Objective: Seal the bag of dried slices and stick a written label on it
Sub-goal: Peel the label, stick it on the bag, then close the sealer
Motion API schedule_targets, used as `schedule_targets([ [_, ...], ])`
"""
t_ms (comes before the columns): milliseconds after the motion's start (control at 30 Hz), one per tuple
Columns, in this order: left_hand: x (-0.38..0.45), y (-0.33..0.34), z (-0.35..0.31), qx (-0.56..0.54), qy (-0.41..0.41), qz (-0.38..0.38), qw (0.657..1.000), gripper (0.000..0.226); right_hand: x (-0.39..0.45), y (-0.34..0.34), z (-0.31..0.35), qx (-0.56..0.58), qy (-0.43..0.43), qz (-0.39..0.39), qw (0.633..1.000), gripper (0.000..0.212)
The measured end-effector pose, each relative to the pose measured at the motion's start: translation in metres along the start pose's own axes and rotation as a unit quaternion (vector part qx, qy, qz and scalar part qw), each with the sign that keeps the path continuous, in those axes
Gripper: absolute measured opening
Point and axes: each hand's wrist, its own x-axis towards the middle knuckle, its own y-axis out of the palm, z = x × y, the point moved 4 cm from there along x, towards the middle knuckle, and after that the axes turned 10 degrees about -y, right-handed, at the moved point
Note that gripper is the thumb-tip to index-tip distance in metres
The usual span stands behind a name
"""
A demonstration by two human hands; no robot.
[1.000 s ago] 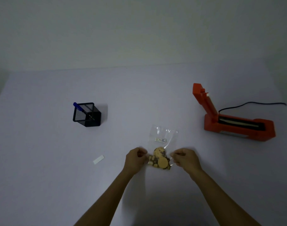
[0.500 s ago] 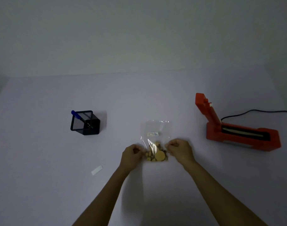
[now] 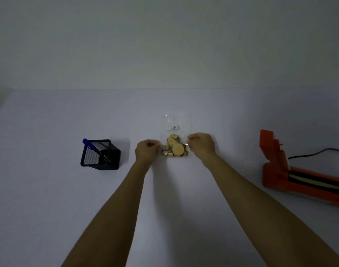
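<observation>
A clear plastic bag (image 3: 175,122) lies on the white table (image 3: 49,189) with tan dried slices (image 3: 175,148) bunched at its near end. A small white label (image 3: 172,127) with writing sits on the bag's upper half. My left hand (image 3: 146,152) pinches the bag's left edge beside the slices. My right hand (image 3: 201,145) pinches the right edge. Both arms reach out from the bottom of the view.
An orange heat sealer (image 3: 280,168) with its lid raised stands at the right, its black cord (image 3: 318,152) running off right. A black mesh pen holder (image 3: 100,155) with a blue pen (image 3: 88,145) stands to the left.
Both hands have carried the bag farther away across the table, and the bag now lies straighter. The small white strip at the left has dropped out of view as the head moved.
</observation>
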Motion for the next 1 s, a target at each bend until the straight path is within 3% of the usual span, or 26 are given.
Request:
schedule_targets([
  [167,-0.001,-0.001,-0.002,0.027,0.010,-0.006,1.000,0.003,0.003,0.001,-0.001,-0.025,-0.020,-0.013,0.999,0.016],
  [400,-0.038,-0.012,-0.018,0.100,0.061,-0.033,0.993,0.024,-0.048,-0.036,0.009,-0.063,-0.017,0.003,0.998,0.027],
  [667,-0.133,0.016,-0.049,0.156,0.189,0.064,0.968,0.006,-0.193,-0.128,-0.030,-0.094,-0.030,0.036,0.994,0.020],
  [833,-0.203,0.052,-0.060,0.133,0.240,0.129,0.953,0.006,-0.258,-0.227,-0.051,-0.118,-0.036,-0.064,0.990,0.015],
  [1000,-0.248,0.084,-0.079,0.132,0.288,0.156,0.936,0.020,-0.269,-0.333,-0.061,-0.148,-0.050,-0.164,0.974,0.029],
])
